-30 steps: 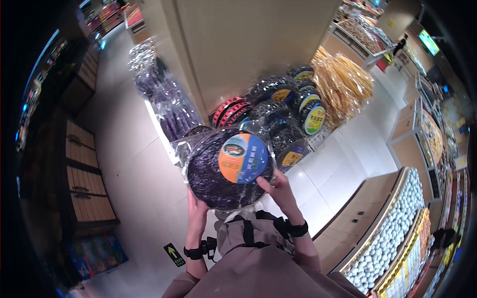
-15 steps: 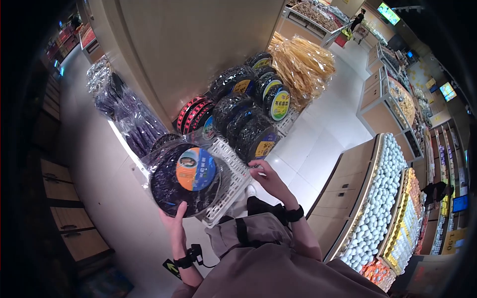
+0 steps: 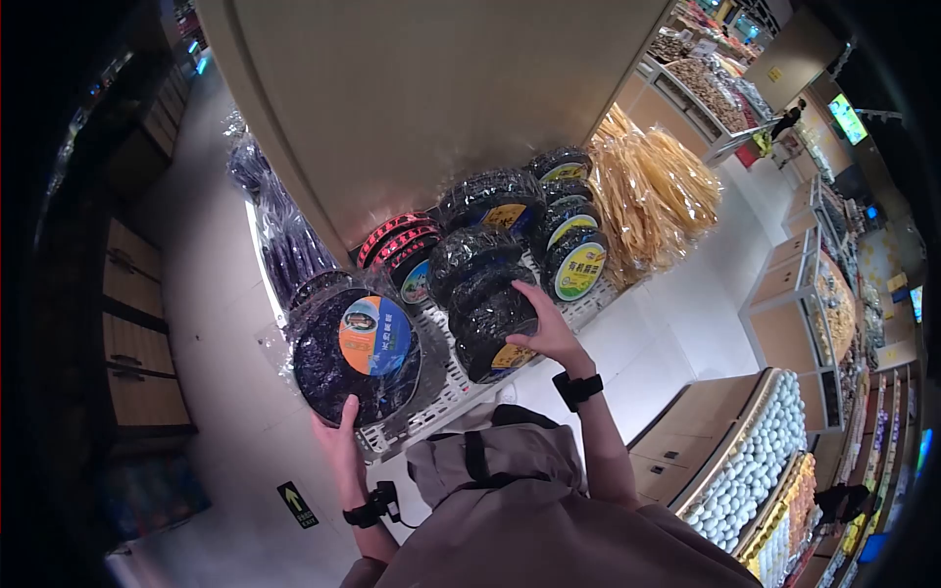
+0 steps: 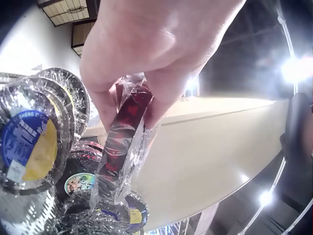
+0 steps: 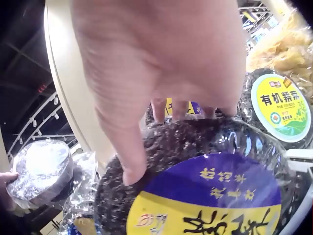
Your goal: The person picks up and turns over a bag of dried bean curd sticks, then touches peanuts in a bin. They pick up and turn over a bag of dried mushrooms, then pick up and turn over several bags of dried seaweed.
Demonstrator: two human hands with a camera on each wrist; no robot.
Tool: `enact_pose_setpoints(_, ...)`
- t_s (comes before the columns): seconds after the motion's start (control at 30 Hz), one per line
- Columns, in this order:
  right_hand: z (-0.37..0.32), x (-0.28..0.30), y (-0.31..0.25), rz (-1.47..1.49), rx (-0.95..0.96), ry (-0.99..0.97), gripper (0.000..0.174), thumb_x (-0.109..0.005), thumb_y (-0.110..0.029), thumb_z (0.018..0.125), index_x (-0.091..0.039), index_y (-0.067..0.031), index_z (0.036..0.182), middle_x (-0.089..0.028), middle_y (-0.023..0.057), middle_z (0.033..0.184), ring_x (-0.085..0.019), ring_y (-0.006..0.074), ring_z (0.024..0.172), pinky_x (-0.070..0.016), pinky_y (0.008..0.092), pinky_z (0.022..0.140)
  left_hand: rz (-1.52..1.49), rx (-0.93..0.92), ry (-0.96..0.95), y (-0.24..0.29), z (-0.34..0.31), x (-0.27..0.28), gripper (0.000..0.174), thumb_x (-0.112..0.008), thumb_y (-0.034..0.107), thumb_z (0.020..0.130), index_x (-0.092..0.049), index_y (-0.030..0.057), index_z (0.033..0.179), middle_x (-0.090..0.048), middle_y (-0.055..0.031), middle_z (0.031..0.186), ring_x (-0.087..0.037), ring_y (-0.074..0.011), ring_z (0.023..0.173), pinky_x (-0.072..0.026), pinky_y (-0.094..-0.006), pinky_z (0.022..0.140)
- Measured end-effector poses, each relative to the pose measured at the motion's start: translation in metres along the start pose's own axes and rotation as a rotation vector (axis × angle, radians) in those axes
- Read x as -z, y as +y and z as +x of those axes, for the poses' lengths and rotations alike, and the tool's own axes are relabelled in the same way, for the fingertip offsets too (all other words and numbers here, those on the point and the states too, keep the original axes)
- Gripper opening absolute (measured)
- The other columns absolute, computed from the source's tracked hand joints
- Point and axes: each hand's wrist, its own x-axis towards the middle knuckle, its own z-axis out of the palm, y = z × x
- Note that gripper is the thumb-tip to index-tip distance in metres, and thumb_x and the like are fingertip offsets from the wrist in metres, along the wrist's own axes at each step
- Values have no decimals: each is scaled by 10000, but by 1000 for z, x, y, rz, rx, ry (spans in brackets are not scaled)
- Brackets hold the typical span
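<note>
My left hand (image 3: 341,446) grips a round plastic-wrapped pack of dried seaweed with an orange and blue label (image 3: 375,335), thumb on its front face. The left wrist view shows the wrapped dark edge of this pack (image 4: 123,134) pinched between fingers and thumb. My right hand (image 3: 554,333) is at the front of a row of similar packs. In the right wrist view its thumb lies on the face of a dark seaweed pack with a purple and yellow label (image 5: 210,188), the fingers reaching over the top edge behind it.
The packs stand in a white slatted crate (image 3: 431,412) against a beige pillar (image 3: 412,108). Packs with red-patterned rims (image 3: 397,240) and green-yellow labels (image 3: 580,269) stand around them. Bagged yellow sticks (image 3: 652,186) are at right, purple bundles (image 3: 279,220) at left. An egg display (image 3: 750,480) is at front right.
Both hands held the orange-and-blue-labelled pack at first. The right hand let go and moved right, then took hold of the purple-and-yellow-labelled pack. The left hand carried its pack leftward.
</note>
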Motion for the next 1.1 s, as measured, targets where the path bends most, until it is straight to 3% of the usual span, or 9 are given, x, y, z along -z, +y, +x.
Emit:
enact_pose_setpoints(0.07, 16, 8, 12, -27, 43, -171, 967, -864, -189, 556, -396, -151, 1401, -334, 75, 1479, -306, 360, 1357, -261, 427, 1124, -6, -37, 55, 0, -8, -22, 547, -677, 33, 841, -421, -14, 1322, -547, -124, 1266, -539, -212, 1143, -405, -350, 1015)
enact_pose_setpoints(0.23, 29, 25, 43, 111, 178, -257, 1029, -895, -235, 504, -394, -163, 1400, -446, 94, 1339, -399, 309, 1279, -335, 412, 1068, -115, -70, 120, -2, -31, -62, 563, -648, 21, 863, -378, -2, 1357, -513, -128, 1305, -542, -219, 1144, -441, -351, 996)
enact_pose_setpoints(0.33, 26, 32, 64, 94, 128, -332, 1071, -902, -135, 470, -359, -154, 1393, -461, 112, 1298, -426, 334, 1239, -349, 400, 1053, -166, -95, 167, -3, -43, -80, 557, -645, 36, 871, -378, 3, 1358, -511, -130, 1305, -548, -226, 1142, -459, -370, 982)
enact_pose_setpoints(0.5, 20, 35, 106, 274, 82, -409, 995, -908, -133, 491, -376, -87, 1331, -479, 150, 1288, -466, 316, 1219, -379, 377, 1029, -363, -14, 185, -14, -58, -98, 513, -626, 39, 886, -389, 10, 1340, -513, -123, 1297, -553, -239, 1138, -465, -400, 986)
enact_pose_setpoints(0.67, 14, 37, 124, 340, 28, -466, 950, -914, -155, 511, -386, -65, 1295, -523, 169, 1240, -507, 305, 1191, -395, 371, 1011, -336, -79, 110, -31, -75, -112, 486, -617, 45, 894, -399, 14, 1327, -514, -118, 1295, -543, -228, 1150, -457, -391, 995)
enact_pose_setpoints(0.9, 13, 57, 104, 268, 158, -380, 799, -913, -219, 537, -525, -45, 1214, -638, 116, 1078, -606, 243, 1024, -470, 338, 911, -461, -151, 326, -26, -98, -129, 520, -630, 72, 891, -386, 40, 1349, -504, -112, 1313, -536, -214, 1158, -450, -359, 997)
enact_pose_setpoints(0.97, 17, 62, 98, 371, 113, -207, 771, -913, -284, 540, -563, -57, 1188, -652, 114, 1049, -629, 214, 984, -491, 317, 863, -463, -200, 367, -33, -100, -121, 534, -627, 114, 901, -371, 51, 1365, -483, -112, 1335, -523, -226, 1176, -447, -378, 998)
enact_pose_setpoints(1.03, 21, 70, 91, 454, 45, -228, 772, -900, -282, 589, -534, -41, 1226, -637, 85, 1058, -604, 171, 981, -487, 297, 859, -473, -236, 404, -33, -104, -115, 568, -630, 202, 909, -362, 78, 1394, -467, -98, 1369, -492, -229, 1221, -432, -408, 1008)
enact_pose_setpoints(1.1, 28, 74, 85, 701, 20, -76, 756, -876, -231, 635, -499, -31, 1259, -609, 80, 1101, -586, 166, 994, -485, 297, 856, -449, -256, 468, -24, -111, -116, 580, -622, 267, 914, -357, 113, 1407, -455, -85, 1384, -485, -230, 1229, -426, -419, 1002)
